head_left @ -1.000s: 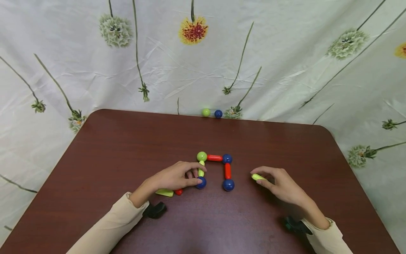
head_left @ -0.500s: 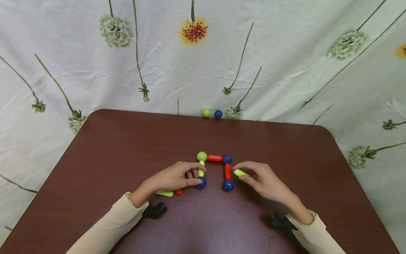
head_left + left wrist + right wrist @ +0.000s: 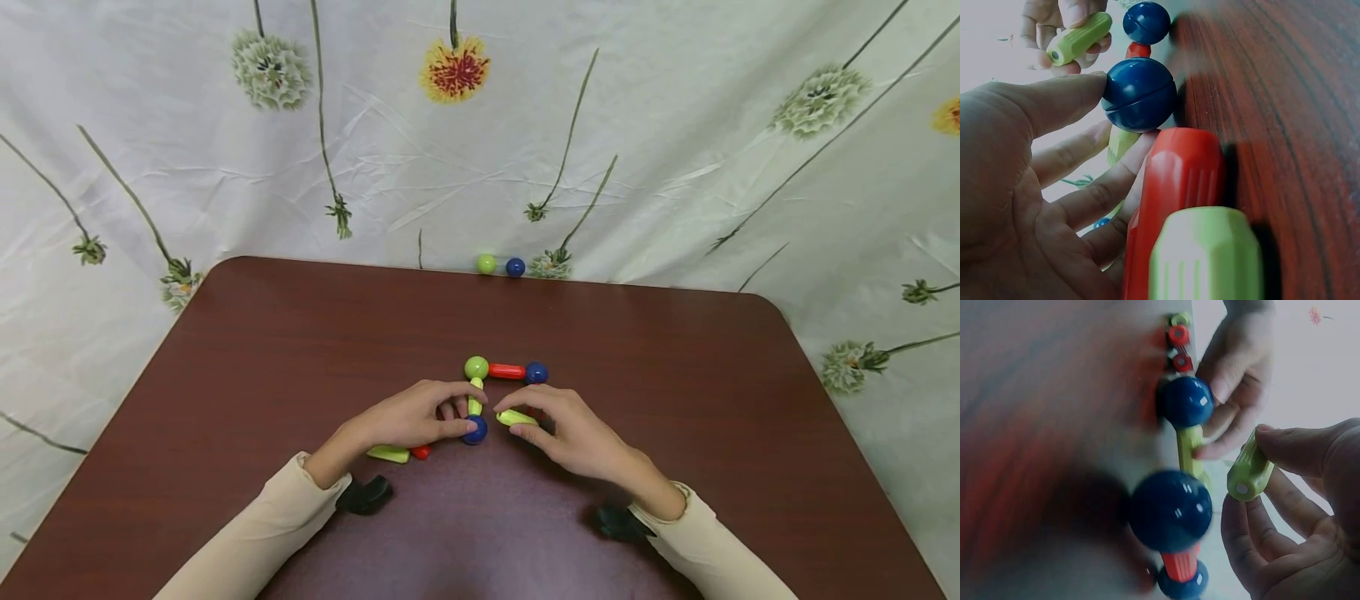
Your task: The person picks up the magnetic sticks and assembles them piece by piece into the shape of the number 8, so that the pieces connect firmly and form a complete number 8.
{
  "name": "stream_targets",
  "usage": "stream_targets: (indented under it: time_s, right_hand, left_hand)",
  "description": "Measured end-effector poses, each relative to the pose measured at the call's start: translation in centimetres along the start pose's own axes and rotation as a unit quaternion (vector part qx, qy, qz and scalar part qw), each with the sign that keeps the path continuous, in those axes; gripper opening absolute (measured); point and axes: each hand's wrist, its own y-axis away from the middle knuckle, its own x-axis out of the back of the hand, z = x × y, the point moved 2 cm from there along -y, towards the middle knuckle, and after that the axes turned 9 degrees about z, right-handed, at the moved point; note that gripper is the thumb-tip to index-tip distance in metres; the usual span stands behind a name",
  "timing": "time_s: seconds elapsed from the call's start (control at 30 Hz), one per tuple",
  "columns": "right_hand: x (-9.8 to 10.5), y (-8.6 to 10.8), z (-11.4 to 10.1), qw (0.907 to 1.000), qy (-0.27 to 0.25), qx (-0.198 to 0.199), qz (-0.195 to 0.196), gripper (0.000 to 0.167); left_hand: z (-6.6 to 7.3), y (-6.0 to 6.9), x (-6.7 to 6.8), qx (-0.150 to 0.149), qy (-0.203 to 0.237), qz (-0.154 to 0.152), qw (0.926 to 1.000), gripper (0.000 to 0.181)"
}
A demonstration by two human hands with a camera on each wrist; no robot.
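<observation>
My left hand [image 3: 416, 417] has its thumb against a blue ball [image 3: 476, 430] and its fingers beside the yellow-green magnetic rod [image 3: 475, 404] joined to it. That rod runs to a green ball [image 3: 476, 367], then a red rod [image 3: 507, 371] and another blue ball [image 3: 536, 372]. Between thumb and fingertips, my right hand [image 3: 573, 433] pinches a loose yellow-green magnetic rod [image 3: 516, 417], apart from the left blue ball. The right hand mostly hides a second red rod and its end ball in the head view; the right wrist view shows that blue ball [image 3: 1170, 510].
Loose rods lie by the left hand: a yellow-green rod [image 3: 388, 454] and red rods [image 3: 1179, 175]. A green ball [image 3: 486, 264] and a blue ball [image 3: 515, 267] sit at the far edge of the brown table [image 3: 337, 317], before a flowered cloth [image 3: 390, 125].
My right hand has moved left with the yellow-green rod, passing over the frame's right side to near the left blue ball. The left hand has stayed in place.
</observation>
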Motion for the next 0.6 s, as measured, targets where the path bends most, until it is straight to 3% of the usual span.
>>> stream_targets:
  time_s: [0.3,0.6]
  right_hand:
    - [-1.4,-0.3,0.2,0.9997,-0.008,0.007,-0.024,0.027]
    - [-2.1,-0.3,0.4,0.9997,0.008,0.012,-0.021,0.028]
  left_hand:
    - [0.0,0.0,0.0,0.002,0.002,-0.002,1.0000,0.039]
    - [-0.1,-0.1,0.0,0.002,0.000,-0.003,1.0000,0.038]
